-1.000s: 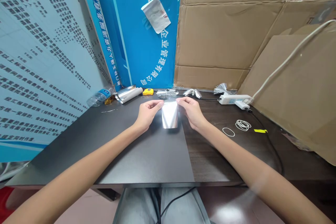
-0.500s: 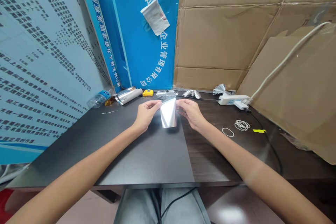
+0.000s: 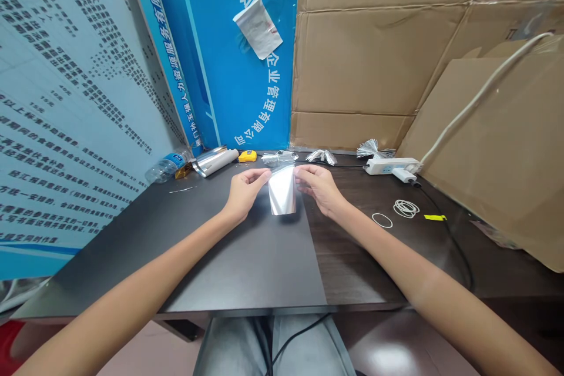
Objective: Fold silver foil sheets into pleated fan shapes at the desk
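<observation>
A small shiny silver foil sheet (image 3: 282,195) stands between my two hands over a dark mat (image 3: 247,258) on the desk. My left hand (image 3: 244,192) pinches the sheet's top left corner with thumb and fingertips. My right hand (image 3: 321,187) pinches its top right corner in the same way. The sheet hangs down from the pinched top edge, its lower edge near the mat.
At the back lie a foil roll (image 3: 214,160), a plastic bottle (image 3: 168,164), a yellow tape measure (image 3: 248,155) and fringed foil pieces (image 3: 323,156). On the right are a white power strip (image 3: 391,166), rubber bands (image 3: 406,208) and a black cable (image 3: 458,247). Cardboard (image 3: 497,153) leans at right.
The foil sheet's top edge has drawn together slightly and tilted; both hands hold almost the same place. The view has shifted a little.
</observation>
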`<control>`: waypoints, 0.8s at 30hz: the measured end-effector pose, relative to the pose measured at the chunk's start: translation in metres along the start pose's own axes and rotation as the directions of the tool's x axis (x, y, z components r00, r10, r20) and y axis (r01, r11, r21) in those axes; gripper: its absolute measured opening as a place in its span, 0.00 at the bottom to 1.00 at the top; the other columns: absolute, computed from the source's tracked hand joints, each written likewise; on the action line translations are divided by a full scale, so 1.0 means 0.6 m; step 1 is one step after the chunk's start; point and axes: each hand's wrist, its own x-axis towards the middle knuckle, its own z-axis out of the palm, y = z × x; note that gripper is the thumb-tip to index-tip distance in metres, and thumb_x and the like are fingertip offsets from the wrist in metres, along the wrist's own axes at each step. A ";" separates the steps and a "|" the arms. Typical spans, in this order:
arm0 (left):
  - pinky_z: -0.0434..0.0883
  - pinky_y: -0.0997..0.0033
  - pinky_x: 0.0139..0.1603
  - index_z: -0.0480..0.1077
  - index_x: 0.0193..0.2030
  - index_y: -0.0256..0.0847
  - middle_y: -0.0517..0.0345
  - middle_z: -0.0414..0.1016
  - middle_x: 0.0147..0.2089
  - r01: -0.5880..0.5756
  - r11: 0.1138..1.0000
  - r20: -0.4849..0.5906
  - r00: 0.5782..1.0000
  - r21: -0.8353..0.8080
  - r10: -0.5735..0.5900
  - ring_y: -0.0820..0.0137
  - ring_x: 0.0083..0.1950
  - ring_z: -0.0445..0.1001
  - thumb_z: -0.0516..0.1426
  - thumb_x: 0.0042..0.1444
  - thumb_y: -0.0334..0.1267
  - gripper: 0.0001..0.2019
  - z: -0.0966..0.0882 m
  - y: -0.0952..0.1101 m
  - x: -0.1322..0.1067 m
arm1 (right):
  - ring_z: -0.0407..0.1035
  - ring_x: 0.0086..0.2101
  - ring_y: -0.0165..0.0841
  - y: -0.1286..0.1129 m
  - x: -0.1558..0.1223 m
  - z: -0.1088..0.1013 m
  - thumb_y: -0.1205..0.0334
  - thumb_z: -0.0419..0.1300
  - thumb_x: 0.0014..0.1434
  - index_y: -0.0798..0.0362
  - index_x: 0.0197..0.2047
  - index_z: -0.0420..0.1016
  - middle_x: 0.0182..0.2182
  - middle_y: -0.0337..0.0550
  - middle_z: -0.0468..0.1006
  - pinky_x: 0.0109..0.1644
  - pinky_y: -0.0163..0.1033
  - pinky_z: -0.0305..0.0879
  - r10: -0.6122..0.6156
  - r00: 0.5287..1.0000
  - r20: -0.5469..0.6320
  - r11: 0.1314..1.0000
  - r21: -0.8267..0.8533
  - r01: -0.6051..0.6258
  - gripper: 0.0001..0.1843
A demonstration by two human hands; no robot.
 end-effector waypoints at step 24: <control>0.74 0.60 0.56 0.84 0.43 0.37 0.47 0.85 0.45 0.044 0.986 0.058 0.998 -0.159 -0.035 0.61 0.47 0.79 0.74 0.49 0.51 0.21 -0.002 -0.001 0.006 | 0.68 0.32 0.29 0.011 0.014 -0.008 0.47 0.79 0.43 0.56 0.35 0.82 0.31 0.41 0.78 0.41 0.38 0.67 -0.026 0.997 0.067 1.000 0.006 0.026 0.24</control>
